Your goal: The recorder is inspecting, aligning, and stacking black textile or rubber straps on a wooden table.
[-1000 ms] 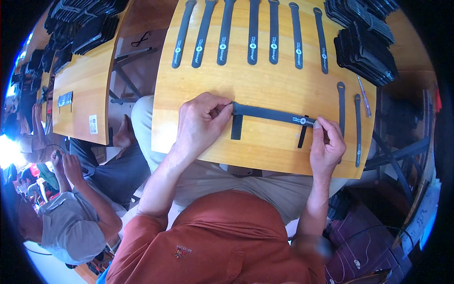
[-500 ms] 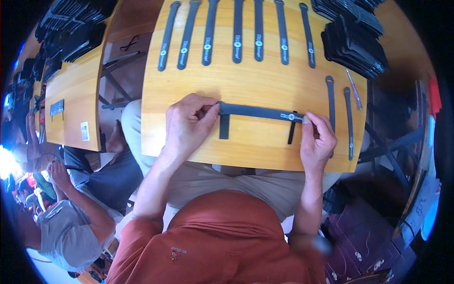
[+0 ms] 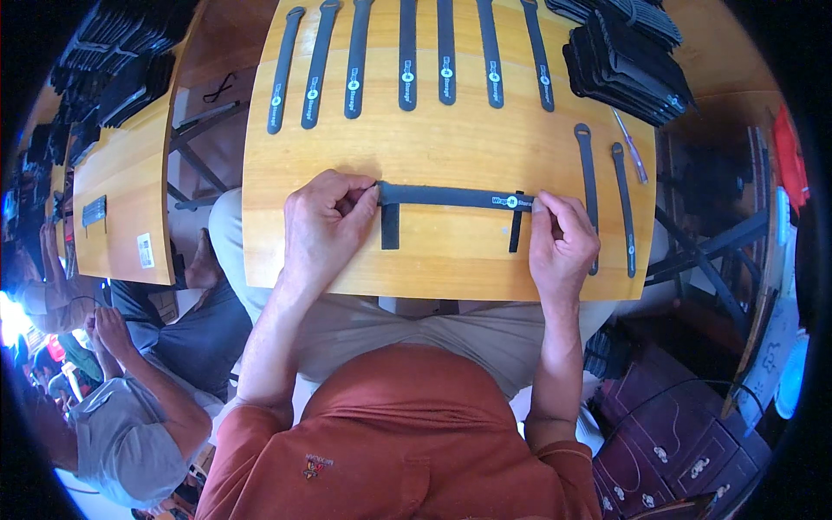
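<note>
Pinching the strap's point(image 3: 451, 197) left end, the left hand point(image 3: 322, 227) holds it flat across the board point(image 3: 451, 139) while the right hand point(image 3: 562, 243) nips its right end; uneven tension could skew it over the cross-pieces point(image 3: 390, 227)

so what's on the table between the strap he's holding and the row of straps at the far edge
Nothing: in the head view, bare wooden table separates the held strap from the row of straps.

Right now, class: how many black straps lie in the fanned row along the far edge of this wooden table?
7. The straps fan left to right. Their far ends run out of view.
</note>
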Available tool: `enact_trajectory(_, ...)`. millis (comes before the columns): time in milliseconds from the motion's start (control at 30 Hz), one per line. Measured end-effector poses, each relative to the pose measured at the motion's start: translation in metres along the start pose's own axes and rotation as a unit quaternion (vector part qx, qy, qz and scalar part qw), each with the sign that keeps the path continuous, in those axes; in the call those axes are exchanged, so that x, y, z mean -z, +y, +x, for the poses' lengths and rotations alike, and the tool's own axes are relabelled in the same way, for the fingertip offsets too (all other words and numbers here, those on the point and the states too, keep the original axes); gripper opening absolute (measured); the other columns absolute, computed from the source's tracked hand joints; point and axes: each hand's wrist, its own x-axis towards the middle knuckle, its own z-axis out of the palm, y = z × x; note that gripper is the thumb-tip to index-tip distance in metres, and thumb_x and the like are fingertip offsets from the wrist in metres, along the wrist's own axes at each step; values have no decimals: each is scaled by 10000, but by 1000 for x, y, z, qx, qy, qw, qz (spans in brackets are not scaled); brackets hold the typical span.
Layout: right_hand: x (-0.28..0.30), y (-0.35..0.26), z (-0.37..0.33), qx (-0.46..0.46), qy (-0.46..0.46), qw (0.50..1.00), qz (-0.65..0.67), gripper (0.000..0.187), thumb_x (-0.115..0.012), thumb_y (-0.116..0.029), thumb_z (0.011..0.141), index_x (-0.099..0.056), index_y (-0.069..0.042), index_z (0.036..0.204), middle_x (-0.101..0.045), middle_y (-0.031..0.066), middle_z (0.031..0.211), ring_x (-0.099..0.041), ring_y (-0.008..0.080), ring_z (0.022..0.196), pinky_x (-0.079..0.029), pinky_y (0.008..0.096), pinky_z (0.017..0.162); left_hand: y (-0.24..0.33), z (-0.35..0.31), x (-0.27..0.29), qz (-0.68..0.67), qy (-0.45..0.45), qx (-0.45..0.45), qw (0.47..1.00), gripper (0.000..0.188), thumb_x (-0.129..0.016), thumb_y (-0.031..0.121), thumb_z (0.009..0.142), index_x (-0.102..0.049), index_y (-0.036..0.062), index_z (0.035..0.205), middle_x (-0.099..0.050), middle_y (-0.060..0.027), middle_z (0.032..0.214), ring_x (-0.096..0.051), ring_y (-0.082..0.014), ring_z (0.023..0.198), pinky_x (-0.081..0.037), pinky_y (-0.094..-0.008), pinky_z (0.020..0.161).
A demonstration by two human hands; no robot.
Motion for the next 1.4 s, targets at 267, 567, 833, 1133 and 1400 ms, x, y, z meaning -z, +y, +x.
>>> enact_trajectory(267,-3,-3,-1,18,0,999,-28,143,-680,92,860,-721,38,986,-715,157,916,-722,277,809,-567,341,693,-4,-1,0,-4,6,0,1000,110,-776,46,870,-756,-30,947,-715,-130,801,-683,-176,654,-542,-300,622)
enact_trajectory(567,-2,-3,0,32,0,999,-44,129,-678,82,862,-718,43,978,-712,166,939,-718,298,824,-569,358,709,-9,0,-3,-9,5,-24,1000,116,-776,63,901,-759,-19,980,-689,-70,778,-600,-100,654,-486,-264,605)
enact_trajectory(833,-2,-1,-2,40,7,998,-37,142,-664,96,858,-715,49,982,-701,172,963,-711,303,828,-565,358,710,-4,-2,0,18,9,-54,998,136,-766,8,857,-759,-4,992,-708,-140,900,-721,-249,805,-564,-343,714)
enact_trajectory(1133,-4,0,-2,39,15,999,-35,112,-672,67,870,-713,41,971,-695,173,955,-706,309,833,-561,362,721,-5,-6,-1,89,16,-136,987,122,-712,87,917,-753,41,1022,-674,-136,947,-709,-335,838,-572,-431,733)
enact_trajectory(1400,-3,0,-1,53,12,997,-52,109,-663,63,862,-715,35,954,-694,173,949,-705,324,840,-562,387,733,1,-9,-4,144,19,-125,981,182,-721,223,950,-726,54,1016,-666,-129,972,-699,-352,853,-560,-450,724)
